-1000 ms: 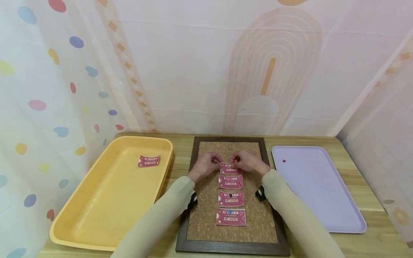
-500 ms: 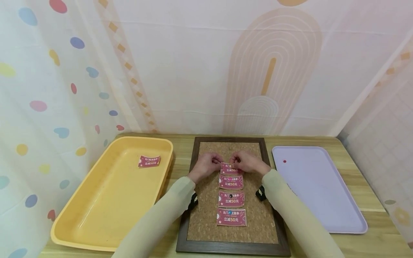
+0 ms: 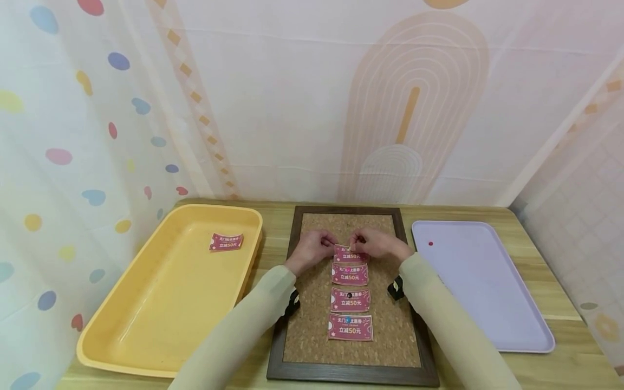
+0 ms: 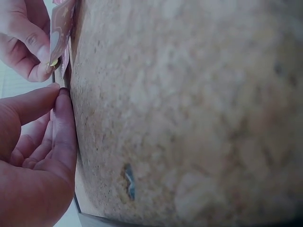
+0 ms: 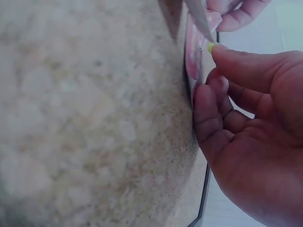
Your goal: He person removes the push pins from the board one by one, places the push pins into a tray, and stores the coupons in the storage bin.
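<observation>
Corkboard (image 3: 307,336) nearest, w/ 3 pinned coupons (image 3: 351,306); just beyond, on it too, top coupon (image 3: 349,257): L hand (image 3: 312,251) pinching its L edge, R hand (image 3: 379,243) pinching yellow pin (image 5: 210,47). From here I'd reckon coupon's v. light, limp, creases easily; hold by edges.

Wood-grain worktop (image 3: 278,223). Behind it: pale hanging curtain (image 3: 283,119), faint horizontal creases, peach arch motif (image 3: 363,92). Left of it: white cloth (image 3: 63,227), multicoloured spots. Right of it: pale wall covering (image 3: 597,227), faint grid. Light soft, fairly even.
</observation>
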Action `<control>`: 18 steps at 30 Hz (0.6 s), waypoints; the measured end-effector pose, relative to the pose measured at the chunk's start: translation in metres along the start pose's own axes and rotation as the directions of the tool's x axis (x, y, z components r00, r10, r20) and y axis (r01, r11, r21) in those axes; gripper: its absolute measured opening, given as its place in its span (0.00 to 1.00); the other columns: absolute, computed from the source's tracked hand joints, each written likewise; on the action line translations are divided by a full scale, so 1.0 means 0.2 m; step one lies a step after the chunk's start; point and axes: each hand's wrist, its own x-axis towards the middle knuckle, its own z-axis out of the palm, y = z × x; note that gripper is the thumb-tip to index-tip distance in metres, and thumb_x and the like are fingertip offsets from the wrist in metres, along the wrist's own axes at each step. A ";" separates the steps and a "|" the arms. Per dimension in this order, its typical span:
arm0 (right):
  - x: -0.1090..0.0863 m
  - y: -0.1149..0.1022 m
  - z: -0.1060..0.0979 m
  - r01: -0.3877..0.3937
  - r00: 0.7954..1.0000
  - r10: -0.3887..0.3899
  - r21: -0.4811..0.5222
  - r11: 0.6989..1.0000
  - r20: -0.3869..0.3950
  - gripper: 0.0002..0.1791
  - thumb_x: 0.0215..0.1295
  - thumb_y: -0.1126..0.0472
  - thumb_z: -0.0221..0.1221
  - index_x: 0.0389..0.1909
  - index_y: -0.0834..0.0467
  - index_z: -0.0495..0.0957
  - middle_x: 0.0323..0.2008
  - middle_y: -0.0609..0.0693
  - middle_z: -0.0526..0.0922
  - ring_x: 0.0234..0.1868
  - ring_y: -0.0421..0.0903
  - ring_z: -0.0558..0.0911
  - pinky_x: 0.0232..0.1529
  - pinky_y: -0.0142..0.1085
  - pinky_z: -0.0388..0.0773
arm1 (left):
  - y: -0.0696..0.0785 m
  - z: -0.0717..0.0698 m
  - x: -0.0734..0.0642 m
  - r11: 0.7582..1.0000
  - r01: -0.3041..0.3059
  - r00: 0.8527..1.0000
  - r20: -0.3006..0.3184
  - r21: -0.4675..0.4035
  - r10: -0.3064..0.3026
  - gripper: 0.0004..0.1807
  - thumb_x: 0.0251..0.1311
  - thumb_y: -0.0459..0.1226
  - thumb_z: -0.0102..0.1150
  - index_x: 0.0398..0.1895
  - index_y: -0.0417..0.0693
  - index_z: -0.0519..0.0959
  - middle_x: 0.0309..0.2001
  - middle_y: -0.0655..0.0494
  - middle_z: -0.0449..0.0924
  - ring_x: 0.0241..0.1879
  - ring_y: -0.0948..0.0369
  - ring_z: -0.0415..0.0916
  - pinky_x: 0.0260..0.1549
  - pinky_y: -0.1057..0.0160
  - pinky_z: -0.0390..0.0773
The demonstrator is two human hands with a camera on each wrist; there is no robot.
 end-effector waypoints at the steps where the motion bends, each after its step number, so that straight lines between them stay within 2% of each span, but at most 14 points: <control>1: 0.00 0.00 0.00 -0.003 1.000 0.003 -0.001 1.000 -0.007 0.06 0.76 0.68 0.55 0.36 0.62 0.79 0.29 0.49 0.76 0.28 0.42 0.73 0.32 0.34 0.70 | 0.00 0.00 0.00 1.000 0.003 1.000 -0.002 -0.005 -0.003 0.07 0.65 0.33 0.68 0.44 0.40 0.85 0.37 0.51 0.86 0.35 0.61 0.80 0.33 0.66 0.77; 9: -0.02 -0.01 0.01 -0.023 0.992 0.022 -0.001 1.000 -0.125 0.05 0.74 0.70 0.55 0.39 0.64 0.78 0.30 0.52 0.79 0.27 0.43 0.76 0.29 0.35 0.74 | 0.01 0.03 0.01 0.999 0.006 0.998 -0.063 0.035 -0.004 0.05 0.65 0.32 0.67 0.41 0.41 0.87 0.35 0.52 0.85 0.33 0.62 0.79 0.31 0.67 0.76; 14: -0.05 -0.02 0.02 -0.019 0.975 0.017 -0.005 1.000 -0.223 0.05 0.75 0.69 0.55 0.39 0.64 0.79 0.31 0.52 0.80 0.28 0.43 0.76 0.30 0.36 0.74 | 0.04 0.02 0.00 0.999 0.041 0.995 -0.086 -0.013 -0.042 0.05 0.68 0.32 0.64 0.42 0.40 0.87 0.36 0.51 0.85 0.34 0.59 0.79 0.33 0.63 0.79; 18: -0.07 -0.03 0.02 -0.003 0.964 0.007 0.015 1.000 -0.266 0.06 0.76 0.69 0.55 0.40 0.63 0.79 0.32 0.53 0.81 0.29 0.45 0.77 0.29 0.37 0.75 | 0.07 -0.01 0.00 0.998 0.058 0.992 -0.111 -0.005 -0.058 0.05 0.69 0.33 0.64 0.42 0.42 0.87 0.37 0.51 0.85 0.36 0.58 0.80 0.35 0.61 0.80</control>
